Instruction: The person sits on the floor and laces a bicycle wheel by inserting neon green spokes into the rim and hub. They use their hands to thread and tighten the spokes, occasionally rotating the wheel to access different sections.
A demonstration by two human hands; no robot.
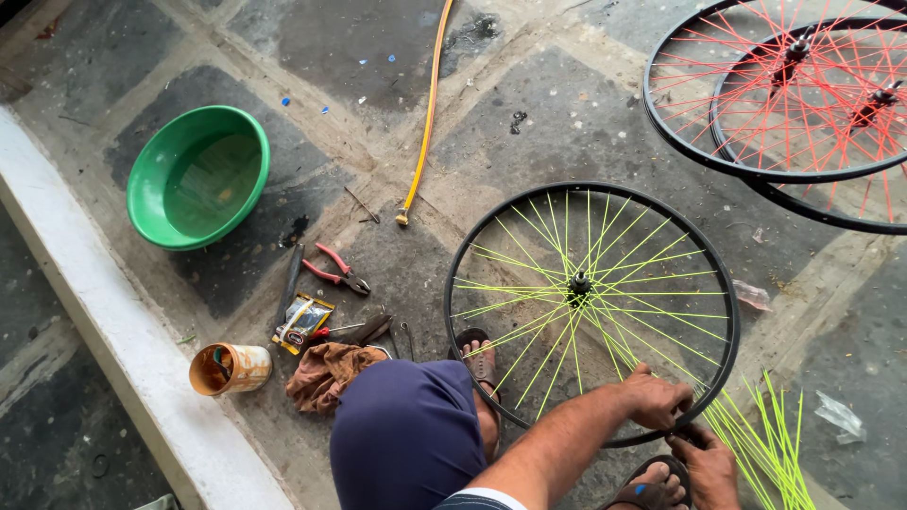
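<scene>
Down at the near edge of the black wheel rim (470, 247), both hands work close together. The left hand (658, 399) is curled over the rim, its fingers bent tight around the metal where the yellow-green spokes (605, 274) meet it. The right hand (707, 463) sits just below and outside the rim, fingers folded in a pinch against the rim's edge; what they pinch is too small to tell. The wheel lies flat on the stone floor (586, 123), its hub (579, 285) in the middle, and one sandalled foot (480, 359) rests on its left side while the other foot (652, 489) shows just beside the right hand. A loose bundle of yellow-green spokes (770, 444) lies on the floor to the right of the hands. Two wheels with red spokes (803, 94) lie overlapped at the far right. To the left are red-handled pliers (335, 269), a brown rag (326, 373), a rusty tin can (230, 368), a green basin (196, 177) and a yellow hose (427, 113).
</scene>
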